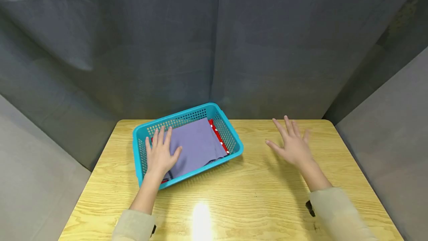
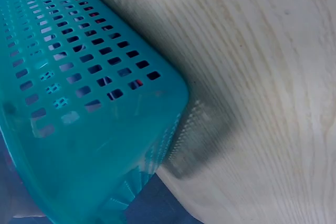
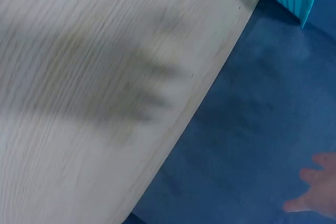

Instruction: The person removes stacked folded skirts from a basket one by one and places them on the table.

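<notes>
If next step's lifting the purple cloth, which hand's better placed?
Left, probably: the left hand is over the basket, close to the purple cloth; the right hand is off beyond the basket's right end, over table.

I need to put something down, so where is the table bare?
The table is bare right of the blue basket, below the raised right hand, and nearer, between the forearms. Crowded: the basket, with purple cloth inside and the left hand above.
</notes>
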{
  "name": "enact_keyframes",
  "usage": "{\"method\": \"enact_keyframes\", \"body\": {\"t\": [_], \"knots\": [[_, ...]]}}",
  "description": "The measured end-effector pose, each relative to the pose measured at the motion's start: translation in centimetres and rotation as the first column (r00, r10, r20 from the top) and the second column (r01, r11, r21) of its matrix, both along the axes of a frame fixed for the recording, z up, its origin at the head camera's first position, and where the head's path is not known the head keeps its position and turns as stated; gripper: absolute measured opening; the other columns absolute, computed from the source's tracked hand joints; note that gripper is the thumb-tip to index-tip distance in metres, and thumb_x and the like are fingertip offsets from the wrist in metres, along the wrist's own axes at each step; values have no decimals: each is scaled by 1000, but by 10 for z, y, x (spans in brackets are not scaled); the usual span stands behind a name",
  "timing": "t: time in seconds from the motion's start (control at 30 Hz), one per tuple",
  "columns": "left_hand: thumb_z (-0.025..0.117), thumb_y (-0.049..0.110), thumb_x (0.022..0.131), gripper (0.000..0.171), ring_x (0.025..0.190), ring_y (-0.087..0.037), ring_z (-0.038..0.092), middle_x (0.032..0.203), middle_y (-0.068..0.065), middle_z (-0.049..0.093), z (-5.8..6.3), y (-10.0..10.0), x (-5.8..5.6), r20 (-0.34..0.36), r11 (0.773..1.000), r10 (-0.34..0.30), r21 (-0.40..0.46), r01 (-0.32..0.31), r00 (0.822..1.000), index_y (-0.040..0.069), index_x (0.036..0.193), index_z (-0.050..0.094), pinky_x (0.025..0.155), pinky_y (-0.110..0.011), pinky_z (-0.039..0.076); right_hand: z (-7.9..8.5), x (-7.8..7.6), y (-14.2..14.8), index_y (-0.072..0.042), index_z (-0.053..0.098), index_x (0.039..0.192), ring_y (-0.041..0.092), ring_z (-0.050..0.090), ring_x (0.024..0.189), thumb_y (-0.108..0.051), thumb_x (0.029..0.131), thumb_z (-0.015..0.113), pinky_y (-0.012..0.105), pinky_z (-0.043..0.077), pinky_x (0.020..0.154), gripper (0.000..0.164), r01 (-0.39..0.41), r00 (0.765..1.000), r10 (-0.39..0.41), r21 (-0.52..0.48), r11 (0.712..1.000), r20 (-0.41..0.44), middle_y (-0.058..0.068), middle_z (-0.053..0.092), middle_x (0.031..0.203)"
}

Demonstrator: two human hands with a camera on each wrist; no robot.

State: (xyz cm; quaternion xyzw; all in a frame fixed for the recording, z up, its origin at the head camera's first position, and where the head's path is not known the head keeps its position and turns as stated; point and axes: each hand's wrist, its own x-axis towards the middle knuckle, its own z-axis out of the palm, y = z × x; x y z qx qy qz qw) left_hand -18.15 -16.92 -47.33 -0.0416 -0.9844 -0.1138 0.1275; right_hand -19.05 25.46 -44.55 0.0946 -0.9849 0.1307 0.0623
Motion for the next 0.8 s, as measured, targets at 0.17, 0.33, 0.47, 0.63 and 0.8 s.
{"method": "enact_keyframes", "body": {"t": [0.17, 0.33, 0.47, 0.63, 0.8], "knots": [[53, 44, 84, 71, 134, -32, 21, 144, -14, 30, -1, -2, 1, -86, 998, 17, 67, -12, 996, 13, 143, 27, 107, -56, 10, -3, -2, -9, -27, 15, 147, 40, 15, 135, -58, 85, 48, 71, 3, 98, 77, -14, 997, 11, -34, 999, -72, 16, 13, 151], [54, 39, 84, 67, 129, -32, 29, 139, -15, 36, -4, -5, 3, -155, 990, 39, 137, -17, 987, 9, 139, 32, 106, -52, 16, -6, -3, -21, -23, 23, 145, 40, 23, 132, -54, 85, 52, 67, 11, 100, 73, -31, 991, 21, -67, 997, -131, 17, 23, 147], [54, 38, 85, 65, 127, -31, 31, 138, -15, 37, -8, -8, 4, -170, 985, 56, 170, -27, 984, 7, 138, 33, 105, -50, 20, -10, -5, -31, -18, 28, 143, 42, 29, 128, -49, 86, 54, 65, 19, 98, 70, -61, 985, 43, -108, 992, -166, 19, 28, 144], [54, 38, 85, 66, 127, -32, 31, 138, -15, 37, -12, -11, 6, -169, 975, 80, 220, -41, 982, 4, 137, 34, 104, -50, 22, -16, -9, -42, -15, 29, 142, 45, 31, 126, -45, 86, 56, 66, 24, 95, 69, -92, 983, 63, -167, 982, -173, 21, 30, 142], [55, 37, 85, 66, 126, -35, 33, 137, -15, 38, -15, -13, 8, -169, 962, 101, 267, -53, 980, 4, 137, 35, 104, -51, 23, -22, -14, -55, -12, 33, 140, 44, 34, 124, -41, 85, 59, 65, 27, 93, 67, -120, 980, 81, -215, 969, -181, 19, 31, 142]]}}
